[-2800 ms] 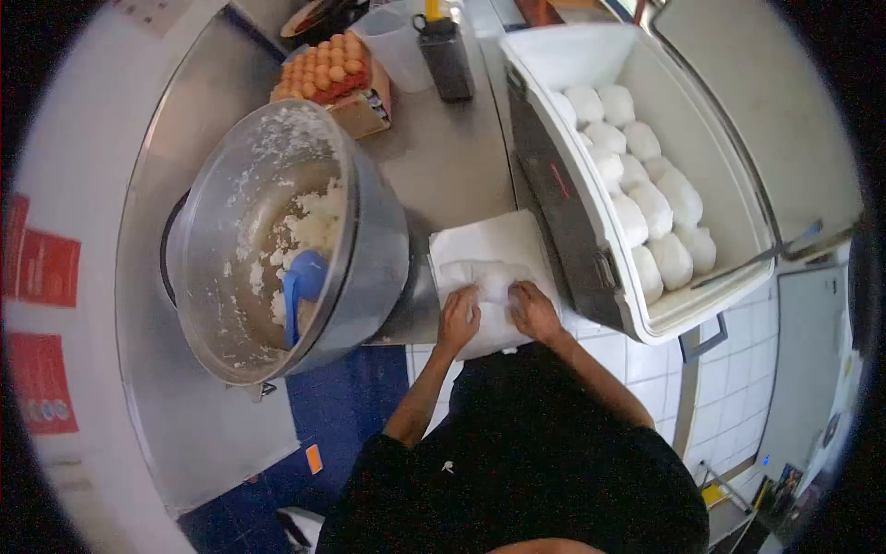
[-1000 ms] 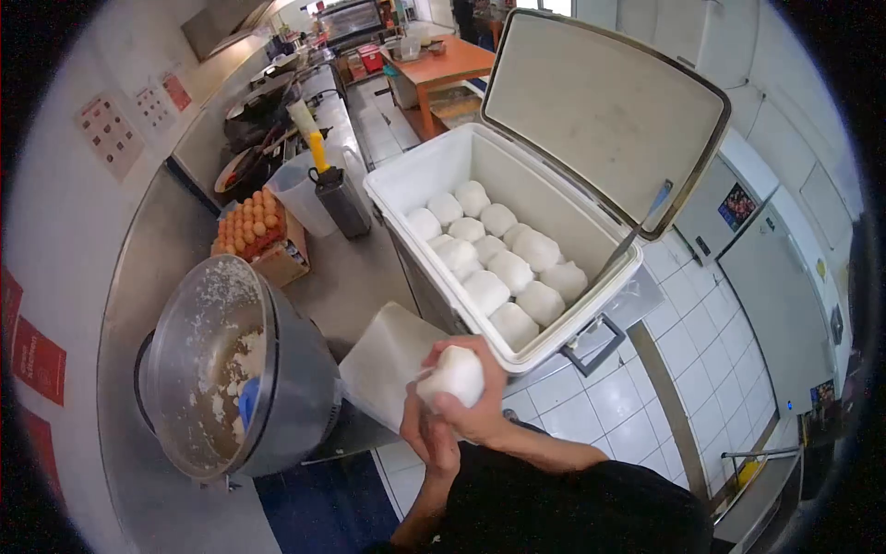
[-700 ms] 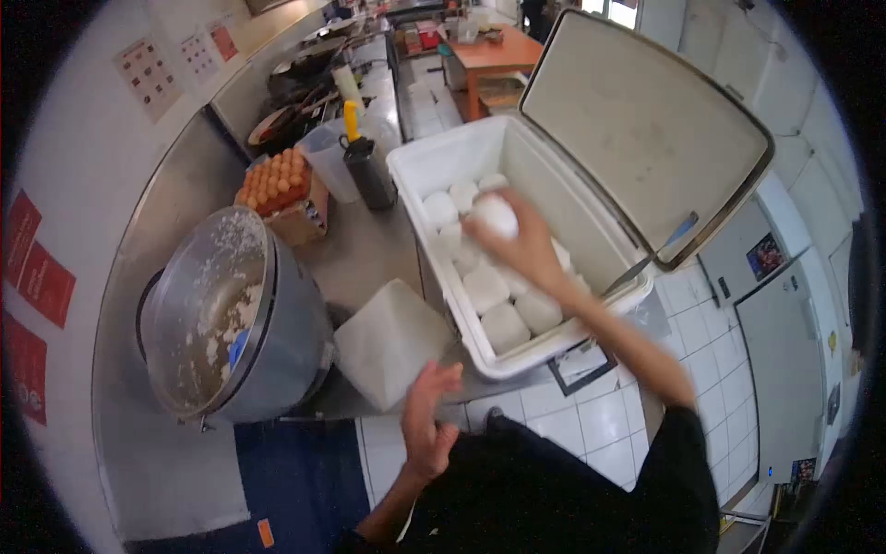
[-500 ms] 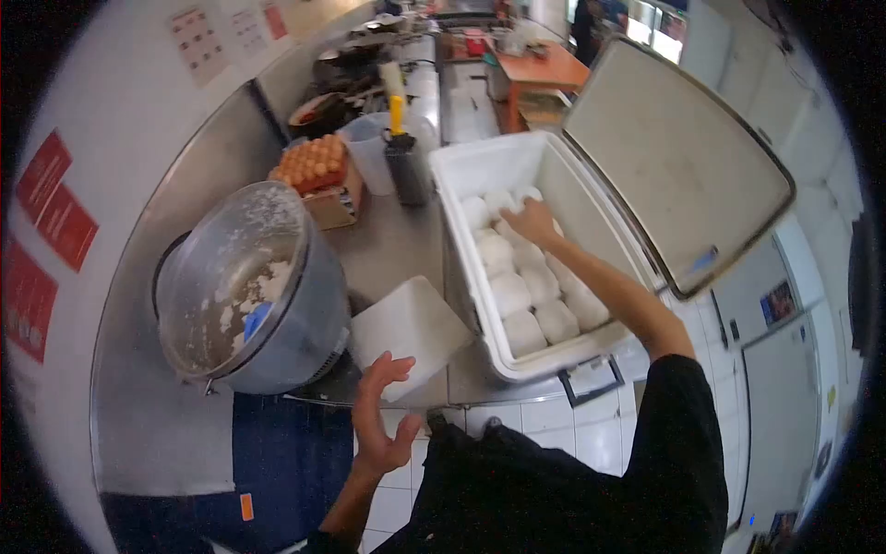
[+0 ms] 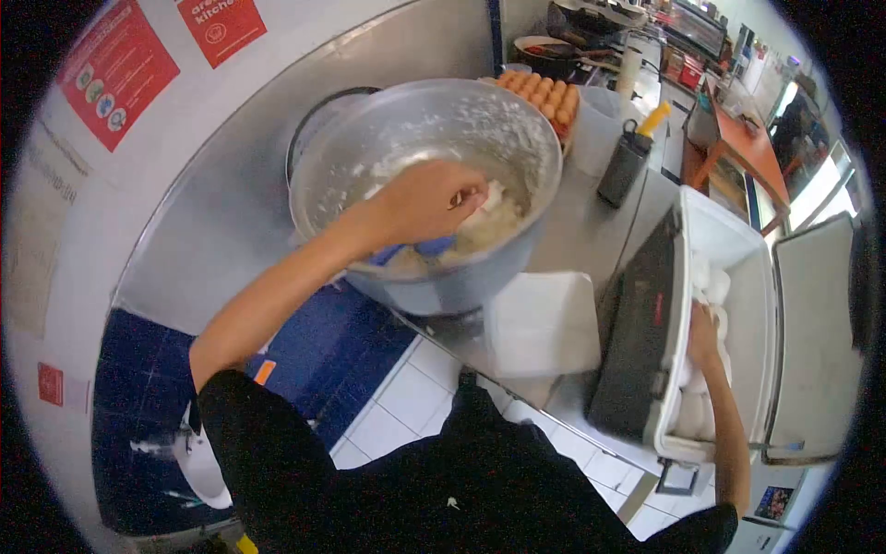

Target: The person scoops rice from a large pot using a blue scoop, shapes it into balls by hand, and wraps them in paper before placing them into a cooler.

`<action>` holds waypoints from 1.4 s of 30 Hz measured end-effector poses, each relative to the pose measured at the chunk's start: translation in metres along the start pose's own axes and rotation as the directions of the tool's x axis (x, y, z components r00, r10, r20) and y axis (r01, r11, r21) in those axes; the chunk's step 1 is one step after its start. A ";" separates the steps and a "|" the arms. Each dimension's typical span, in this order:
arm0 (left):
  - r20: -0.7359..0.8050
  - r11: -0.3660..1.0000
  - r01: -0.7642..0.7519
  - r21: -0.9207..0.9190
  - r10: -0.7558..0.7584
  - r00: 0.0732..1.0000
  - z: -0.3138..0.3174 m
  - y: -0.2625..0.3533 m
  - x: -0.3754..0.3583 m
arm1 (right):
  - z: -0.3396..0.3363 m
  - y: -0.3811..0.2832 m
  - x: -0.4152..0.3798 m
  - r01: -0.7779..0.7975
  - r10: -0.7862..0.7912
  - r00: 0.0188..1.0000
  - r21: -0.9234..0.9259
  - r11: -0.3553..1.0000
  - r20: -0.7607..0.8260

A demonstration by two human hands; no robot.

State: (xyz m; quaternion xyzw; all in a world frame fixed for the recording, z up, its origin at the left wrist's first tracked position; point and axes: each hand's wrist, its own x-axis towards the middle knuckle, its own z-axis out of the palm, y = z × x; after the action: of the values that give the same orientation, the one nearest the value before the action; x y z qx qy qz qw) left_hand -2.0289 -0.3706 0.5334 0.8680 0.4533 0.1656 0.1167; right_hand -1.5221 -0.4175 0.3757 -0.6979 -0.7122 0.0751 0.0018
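Note:
My left hand [image 5: 429, 203] is inside a large round tub [image 5: 434, 294] with white residue on its walls. Its fingers are curled together just above crumbly white stuff [image 5: 498, 231]; what they hold, if anything, I cannot make out. Something blue [image 5: 434, 246] lies in the tub below the wrist. My right hand [image 5: 704, 332] reaches into a white-lined cool box [image 5: 685, 222] and touches the round white dough balls [image 5: 690, 415]. Its fingertips are partly hidden among the balls. A white rectangular container [image 5: 543, 323] sits on the counter between tub and box.
Behind the tub stand a tray of eggs [image 5: 544, 95], a clear jug [image 5: 595, 129] and a dark holder [image 5: 625, 171] with a yellow-handled tool. The box's open lid [image 5: 812, 342] leans out right. The steel counter's [image 5: 452, 334] front edge runs before me.
My left hand has moved from in front of the white container into the tub. My right hand stays in the cool box. The view has swung left.

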 end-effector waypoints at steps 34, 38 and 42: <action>0.429 0.815 0.356 -0.457 -0.149 0.891 0.137 -0.119 0.023 | 0.271 -0.245 -0.071 0.191 -0.249 0.962 0.369 0.909 0.116; 0.623 0.704 0.524 -0.479 -0.147 0.768 0.091 -0.129 0.010 | 0.292 -0.234 -0.081 0.260 -0.305 0.951 0.397 0.880 0.052; 0.884 0.590 0.782 -0.201 -0.234 0.404 0.077 -0.132 0.027 | 0.275 -0.223 -0.089 0.246 -0.279 0.960 0.479 0.843 -0.002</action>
State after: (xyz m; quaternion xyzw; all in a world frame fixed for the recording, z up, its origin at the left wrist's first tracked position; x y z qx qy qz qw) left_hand -2.0829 -0.2777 0.4209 0.5621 0.5330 -0.1469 0.6151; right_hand -1.7711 -0.5375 0.1374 -0.5690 -0.7605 0.2695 0.1589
